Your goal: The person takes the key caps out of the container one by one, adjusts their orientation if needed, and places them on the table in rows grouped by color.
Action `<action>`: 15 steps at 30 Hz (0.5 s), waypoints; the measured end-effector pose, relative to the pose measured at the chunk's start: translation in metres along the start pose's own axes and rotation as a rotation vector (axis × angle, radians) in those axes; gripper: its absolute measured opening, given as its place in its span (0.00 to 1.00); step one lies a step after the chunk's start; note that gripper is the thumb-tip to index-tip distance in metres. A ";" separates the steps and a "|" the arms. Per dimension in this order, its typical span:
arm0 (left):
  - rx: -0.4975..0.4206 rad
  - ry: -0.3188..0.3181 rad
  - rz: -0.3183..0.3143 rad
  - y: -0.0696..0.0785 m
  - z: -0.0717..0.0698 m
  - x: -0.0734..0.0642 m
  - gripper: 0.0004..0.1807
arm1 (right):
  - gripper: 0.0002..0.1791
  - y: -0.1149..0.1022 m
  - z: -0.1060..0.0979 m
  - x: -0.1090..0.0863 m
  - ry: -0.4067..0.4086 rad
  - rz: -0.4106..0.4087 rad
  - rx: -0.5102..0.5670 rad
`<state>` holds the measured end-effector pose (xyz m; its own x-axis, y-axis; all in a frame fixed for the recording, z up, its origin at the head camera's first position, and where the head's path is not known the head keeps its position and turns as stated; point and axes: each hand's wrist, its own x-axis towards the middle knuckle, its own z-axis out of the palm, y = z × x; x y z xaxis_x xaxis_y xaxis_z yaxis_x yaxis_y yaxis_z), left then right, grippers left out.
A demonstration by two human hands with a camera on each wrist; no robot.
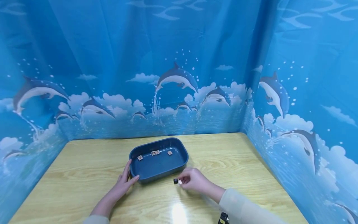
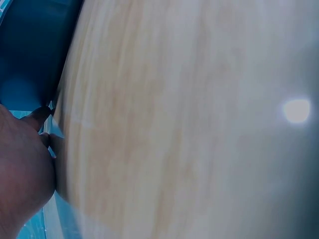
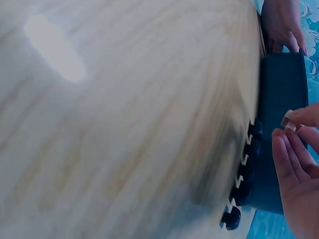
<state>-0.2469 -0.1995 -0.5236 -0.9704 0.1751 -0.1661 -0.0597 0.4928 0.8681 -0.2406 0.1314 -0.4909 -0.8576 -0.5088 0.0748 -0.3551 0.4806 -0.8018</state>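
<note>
A dark blue rectangular tray (image 1: 159,174) stands on the table with several small pale square pieces (image 1: 169,152) inside, bearing darker marks too small to read. My left hand (image 1: 122,182) rests against the tray's left front corner, thumb and fingers spread along it. Just off the tray's front right side, my right hand (image 1: 195,181) pinches a small pale block (image 3: 290,122) between thumb and fingertips. Beside these fingers sits a small black piece (image 1: 175,181). Several such black pieces (image 3: 242,186) form a row along the tray in the right wrist view; my hand hides most of them from the head view.
The wood-grain table (image 1: 240,174) has a bright glare spot near its front. A blue curtain (image 1: 126,68) with dolphins surrounds the table at the back and sides. A black strap device (image 1: 223,218) shows by my right sleeve.
</note>
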 end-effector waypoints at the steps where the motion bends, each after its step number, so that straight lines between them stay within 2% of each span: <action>1: 0.001 0.000 -0.002 0.000 0.000 0.000 0.49 | 0.11 0.000 0.002 0.000 0.005 -0.003 -0.006; 8: 0.003 -0.009 -0.003 0.001 -0.001 -0.001 0.49 | 0.08 -0.005 0.010 -0.003 0.023 0.002 -0.071; 15: -0.004 -0.008 0.004 0.000 -0.001 -0.001 0.49 | 0.06 -0.005 0.015 -0.002 0.017 -0.035 -0.275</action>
<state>-0.2464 -0.2005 -0.5234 -0.9688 0.1839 -0.1660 -0.0564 0.4886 0.8707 -0.2318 0.1194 -0.4956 -0.8484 -0.5175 0.1112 -0.4700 0.6400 -0.6078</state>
